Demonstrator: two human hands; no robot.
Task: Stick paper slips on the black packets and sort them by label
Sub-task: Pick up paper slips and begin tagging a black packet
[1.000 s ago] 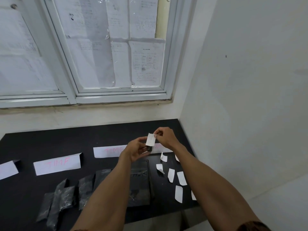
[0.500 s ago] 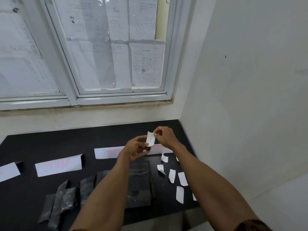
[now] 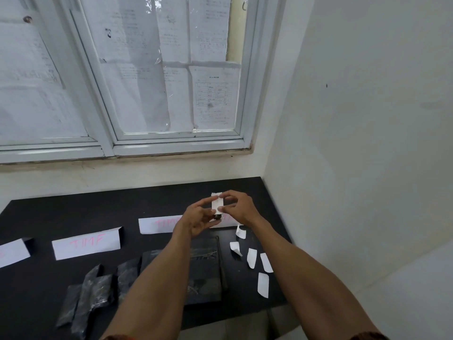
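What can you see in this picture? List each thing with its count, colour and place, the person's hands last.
table: one, black, in the corner below the window.
window: one, white frame, papers over the panes, far wall.
label cards: at least three, white with pink writing, in a row across the table.
black packets: several overlapping, black, table's front left.
loose slips: five, white, table's right side.
held slip: one, white, between both hands above the table.
small dark thing: one, just below the held slip, too small to identify.
left hand: one, pinches the held slip.
right hand: one, pinches the held slip.
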